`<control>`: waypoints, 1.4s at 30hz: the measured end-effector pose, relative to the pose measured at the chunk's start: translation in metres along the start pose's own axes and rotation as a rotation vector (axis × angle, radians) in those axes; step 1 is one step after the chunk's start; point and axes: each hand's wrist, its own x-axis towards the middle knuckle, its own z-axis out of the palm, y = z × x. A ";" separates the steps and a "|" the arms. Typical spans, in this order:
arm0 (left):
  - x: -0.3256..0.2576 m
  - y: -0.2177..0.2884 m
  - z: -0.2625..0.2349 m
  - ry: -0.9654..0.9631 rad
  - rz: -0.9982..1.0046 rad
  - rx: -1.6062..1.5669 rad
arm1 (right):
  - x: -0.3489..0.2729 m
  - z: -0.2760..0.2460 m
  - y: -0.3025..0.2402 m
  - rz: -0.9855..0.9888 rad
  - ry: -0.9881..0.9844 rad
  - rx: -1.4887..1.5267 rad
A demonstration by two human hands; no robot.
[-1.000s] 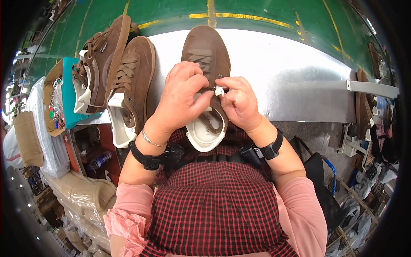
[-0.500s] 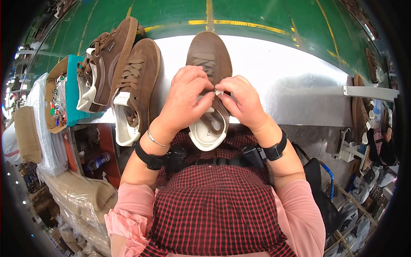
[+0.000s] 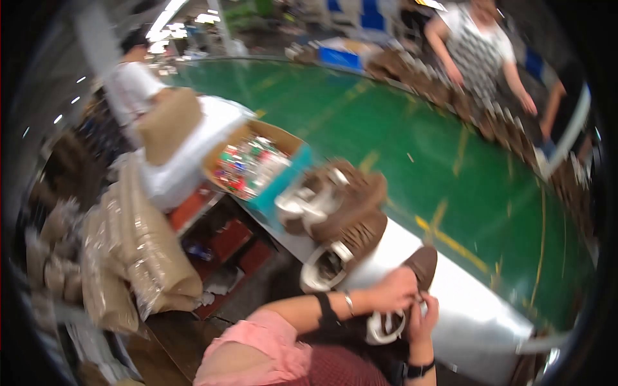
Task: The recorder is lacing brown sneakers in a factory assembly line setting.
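Note:
A brown sneaker (image 3: 423, 260) with a white lining stands on the metal table edge in front of me, its toe pointing away. My left hand (image 3: 394, 291) lies over its laces with fingers closed. Against the other side of the laces, my right hand (image 3: 423, 316) is closed too, its fingertips meeting the left ones. Blur and the fingers hide what they pinch. To the left stand another brown sneaker (image 3: 364, 233) with flat laces and one more brown shoe (image 3: 344, 183) behind it.
A teal-sided cardboard box (image 3: 299, 161) of small colourful pieces sits left of the shoes. Beyond the table runs a green conveyor belt (image 3: 412, 154) with yellow lines. Plastic-wrapped brown rolls (image 3: 151, 238) stand at left. Several shoes line the far side, near a person in a checked apron (image 3: 479, 51).
My view has swung up and to the left, so the box, belt and other people now show more. Both hands stay together at the sneaker's laces.

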 end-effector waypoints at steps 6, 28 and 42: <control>-0.007 0.001 -0.007 0.025 -0.072 0.077 | 0.027 0.003 -0.008 0.028 -0.135 0.115; -0.007 0.024 -0.005 0.214 -0.136 0.436 | -0.007 -0.011 0.021 0.594 -0.091 0.099; -0.063 0.030 -0.039 0.139 -0.424 -0.066 | -0.030 -0.035 -0.128 0.018 -0.037 0.184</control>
